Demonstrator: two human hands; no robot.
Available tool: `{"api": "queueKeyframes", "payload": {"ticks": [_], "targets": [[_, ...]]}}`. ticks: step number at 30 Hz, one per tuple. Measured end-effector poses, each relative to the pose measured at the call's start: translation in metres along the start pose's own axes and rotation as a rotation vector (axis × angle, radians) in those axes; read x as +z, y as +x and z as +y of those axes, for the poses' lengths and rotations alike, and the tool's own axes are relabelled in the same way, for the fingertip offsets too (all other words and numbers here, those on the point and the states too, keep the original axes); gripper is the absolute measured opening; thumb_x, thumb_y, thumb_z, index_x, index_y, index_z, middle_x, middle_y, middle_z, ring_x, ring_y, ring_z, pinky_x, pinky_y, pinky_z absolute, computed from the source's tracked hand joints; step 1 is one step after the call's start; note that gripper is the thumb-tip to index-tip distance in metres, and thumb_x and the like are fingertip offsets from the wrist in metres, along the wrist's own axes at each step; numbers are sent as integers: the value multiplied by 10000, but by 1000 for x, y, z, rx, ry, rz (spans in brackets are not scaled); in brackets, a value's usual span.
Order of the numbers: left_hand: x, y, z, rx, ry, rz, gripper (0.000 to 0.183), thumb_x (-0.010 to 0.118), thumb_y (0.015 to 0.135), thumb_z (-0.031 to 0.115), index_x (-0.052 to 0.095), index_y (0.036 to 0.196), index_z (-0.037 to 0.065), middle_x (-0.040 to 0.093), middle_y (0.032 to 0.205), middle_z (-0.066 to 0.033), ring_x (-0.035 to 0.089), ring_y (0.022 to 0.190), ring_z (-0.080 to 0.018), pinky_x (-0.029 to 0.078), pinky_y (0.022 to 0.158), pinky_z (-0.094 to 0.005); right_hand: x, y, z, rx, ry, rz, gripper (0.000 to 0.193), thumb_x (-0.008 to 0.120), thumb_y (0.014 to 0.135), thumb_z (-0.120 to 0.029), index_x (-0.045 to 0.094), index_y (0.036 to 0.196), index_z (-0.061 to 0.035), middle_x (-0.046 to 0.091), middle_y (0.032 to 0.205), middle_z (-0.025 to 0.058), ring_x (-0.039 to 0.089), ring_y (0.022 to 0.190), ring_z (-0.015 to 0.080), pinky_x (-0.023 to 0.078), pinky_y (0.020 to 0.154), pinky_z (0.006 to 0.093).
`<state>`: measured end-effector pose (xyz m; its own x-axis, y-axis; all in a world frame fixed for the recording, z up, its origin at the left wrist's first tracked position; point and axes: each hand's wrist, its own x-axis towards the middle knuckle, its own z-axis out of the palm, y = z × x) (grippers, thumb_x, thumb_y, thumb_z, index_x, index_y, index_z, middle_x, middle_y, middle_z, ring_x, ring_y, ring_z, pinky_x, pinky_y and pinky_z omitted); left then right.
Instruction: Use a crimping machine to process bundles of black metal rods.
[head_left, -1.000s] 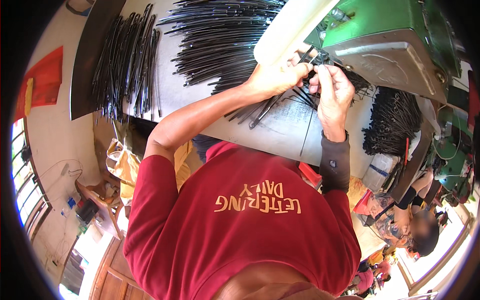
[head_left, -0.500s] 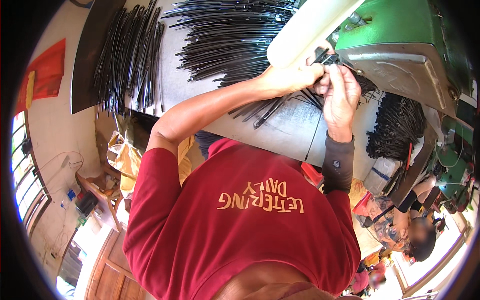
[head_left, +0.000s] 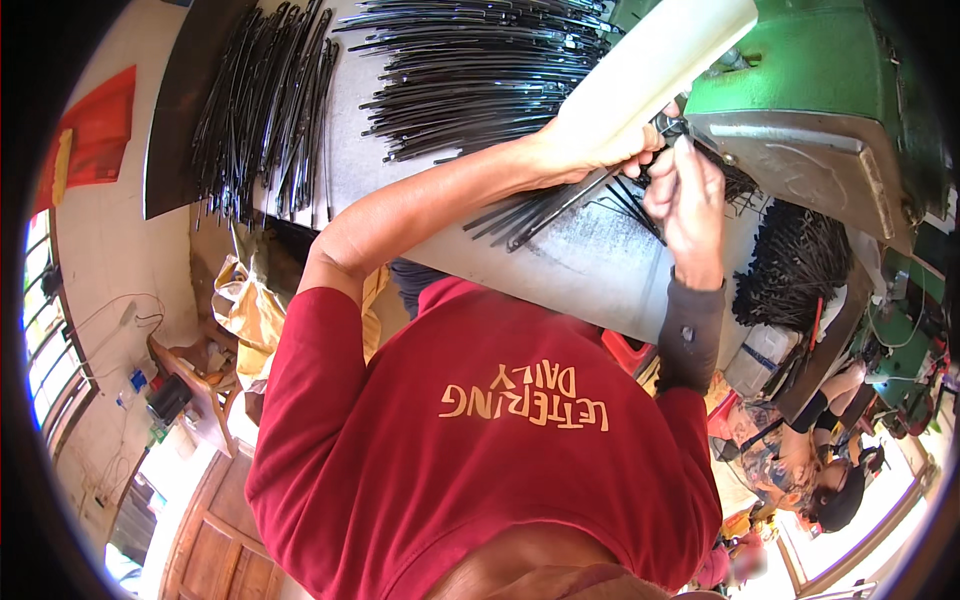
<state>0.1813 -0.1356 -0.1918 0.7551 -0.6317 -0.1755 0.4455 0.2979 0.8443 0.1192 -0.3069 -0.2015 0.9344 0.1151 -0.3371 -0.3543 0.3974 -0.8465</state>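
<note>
Under a long cream-white bar, my left hand (head_left: 598, 152) is closed with its fingers partly hidden. A thin black rod (head_left: 560, 208) runs from those fingers down and left over the table. My right hand (head_left: 688, 200) is raised beside it, its fingers bent together in a pinch close to a small dark part (head_left: 672, 128) at the green machine (head_left: 800, 75). Whether the right fingers hold anything is too blurred to make out. Just left of my hands lies a thick row of black jointed rods (head_left: 470, 85), with a few loose ones below.
The cream-white bar (head_left: 655, 65) slants over my hands. Another bundle of black rods (head_left: 265, 110) lies at the table's far left. A dark heap of rods (head_left: 795, 255) sits right of the metal table (head_left: 600, 275). Another person (head_left: 800, 465) sits at the lower right.
My right hand has drawn slightly right and down, apart from my left hand. The thin rod that hung below my right hand no longer shows. The view has shifted slightly.
</note>
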Motion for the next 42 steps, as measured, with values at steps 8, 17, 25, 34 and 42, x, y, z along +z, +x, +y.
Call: {"api": "queueKeyframes", "payload": {"ticks": [8, 17, 25, 34, 42], "targets": [[5, 3, -7, 0, -63, 62, 226, 619, 798, -28, 527, 1003, -1, 616, 732, -49, 602, 668, -103, 486, 586, -232, 34, -29, 26, 106, -163, -36, 442, 423, 990, -329, 578, 819, 49, 625, 728, 136, 617, 545, 166, 508, 451, 266], [6, 9, -4, 183, 40, 64, 249, 655, 792, -13, 497, 985, -12, 617, 718, -82, 607, 642, -114, 455, 506, -229, 47, -26, 13, 72, -84, 95, 468, 425, 986, -378, 580, 763, 3, 562, 559, 81, 538, 443, 163, 472, 451, 290], [7, 10, -13, 280, 22, 61, 268, 668, 796, 4, 492, 997, -17, 619, 718, -75, 613, 647, -111, 471, 531, -221, 36, -26, 18, 40, -85, 56, 437, 410, 995, -350, 559, 812, 18, 612, 719, 122, 586, 491, 163, 483, 422, 266], [2, 17, -20, 369, 301, 96, 297, 637, 772, -38, 480, 1024, -44, 626, 745, -92, 620, 687, -121, 488, 569, -232, 37, -24, 20, 86, -29, 94, 449, 422, 988, -371, 566, 804, 13, 602, 670, 112, 577, 478, 167, 474, 422, 274], [12, 13, -13, 104, -26, 98, 273, 605, 773, -36, 469, 1007, -67, 614, 698, -111, 603, 600, -139, 491, 519, -250, 48, -25, 20, 115, 131, 136, 462, 392, 995, -386, 543, 768, -14, 569, 600, 101, 543, 448, 185, 472, 436, 323]]}}
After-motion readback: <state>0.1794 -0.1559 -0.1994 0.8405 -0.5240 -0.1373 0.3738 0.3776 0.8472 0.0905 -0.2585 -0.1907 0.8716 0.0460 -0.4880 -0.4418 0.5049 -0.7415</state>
